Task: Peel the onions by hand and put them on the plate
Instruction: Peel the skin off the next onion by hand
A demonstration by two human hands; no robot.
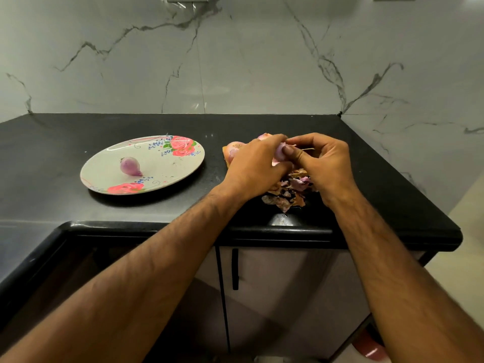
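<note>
A person's left hand (258,166) and right hand (323,166) met over a small pink onion (279,153) just right of the frame's centre, above the black surface (52,163) of a kitchen backed by a veined marble wall (235,61). The left grip was closed round the onion, fingers curled over its top and hiding most of it. The right grip was a pinch, thumb (289,151) pressed to the bulb's near face and forefinger bent over its tip, apparently on a flap of skin, though the flap itself was too small to make out. One peeled onion (130,166) lay on the floral plate (183,163) at centre left, well apart from the hands. What looked like two more onions (234,149) showed just behind the left knuckles, and a heap of dry skins (290,191) lay directly beneath the hands, near the surface's front edge. By that count the job looked early, with the second bulb under way. Done well, this step likely called for the left hand to hold firm without crushing while the right drew the papery layer from tip toward root in one strip, turning the bulb between pulls, dropping scraps onto the heap, and checking for leftover brown before the carry left to the plate.
</note>
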